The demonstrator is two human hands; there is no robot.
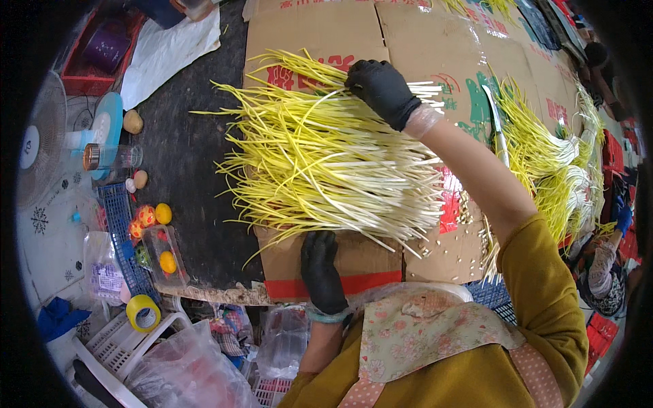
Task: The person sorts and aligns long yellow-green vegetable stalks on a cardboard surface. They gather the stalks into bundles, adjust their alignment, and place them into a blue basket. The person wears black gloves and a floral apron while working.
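A wide heap of yellow chives (pixel 326 163) lies across flattened cardboard (pixel 326 25), its yellow leaves to the left and white stalks to the right. At the far edge of the heap, my black-gloved right hand (pixel 380 92) is closed around a small bunch of chives (pixel 306 70); white ends stick out on its right. My left hand (pixel 322 270), also black-gloved, rests on the cardboard at the near edge, fingertips against the chives. Whether those fingertips hold any stalks is hidden. Beyond my right forearm lies a knife (pixel 496 117) with a curved blade and pale handle.
Several chive bundles (pixel 561 148) lie to the right. Small white trimmings (pixel 464 209) dot the cardboard. Leftward are a glass jar (pixel 115 156), a clear plastic box (pixel 163 255), a blue basket (pixel 120 219) and yellow tape (pixel 143 313). A co-worker's blue-gloved hand (pixel 623 220) shows far right.
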